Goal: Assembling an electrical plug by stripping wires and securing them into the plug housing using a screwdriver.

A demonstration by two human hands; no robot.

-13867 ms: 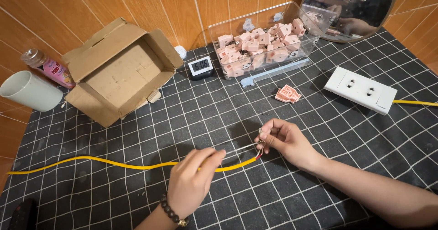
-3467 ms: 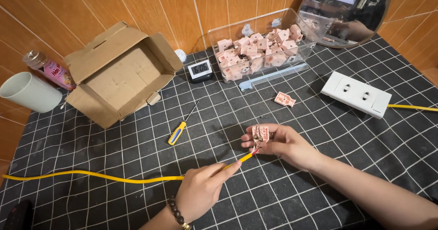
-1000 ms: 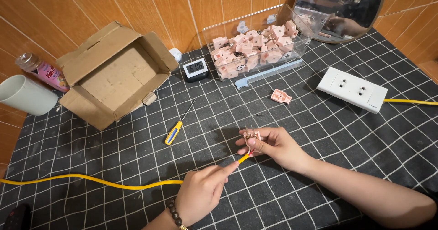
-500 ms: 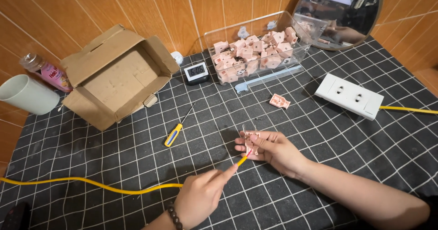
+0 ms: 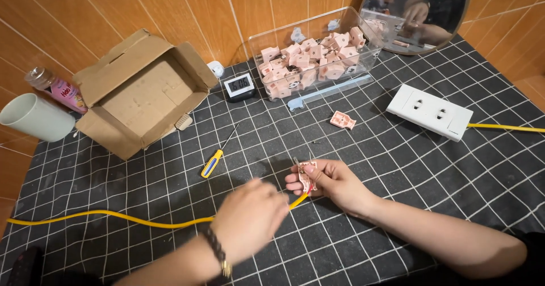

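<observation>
1. Head view: the right hand [image 5: 335, 183] is near the middle of the black cloth with white squares [image 5: 431, 167]. Its fingers are pinched tight around a small pink plastic plug part [image 5: 308, 172] with metal pins sticking up.
2. A long yellow cable [image 5: 113, 221] runs from the left edge of the cloth to that pink part. Its end meets the part just under the right hand.
3. The left hand [image 5: 250, 218] is blurry. It sits just left of the right hand, right over the cable. I cannot tell if it grips the cable or is loose.
4. A small screwdriver with a yellow and blue handle [image 5: 213, 162] lies on the cloth, up and left of the hands. Nothing touches it.
5. One more loose pink plug part [image 5: 342, 120] lies alone, above the right hand.
6. A white power strip with two sockets [image 5: 428, 111] sits near the right edge.
7. A clear plastic box full of pink parts [image 5: 312, 53] stands at the far edge, by the wall.
8. An open brown cardboard box [image 5: 142, 90] rests at the far left corner, with a white mug [image 5: 35, 117] beside it.
</observation>
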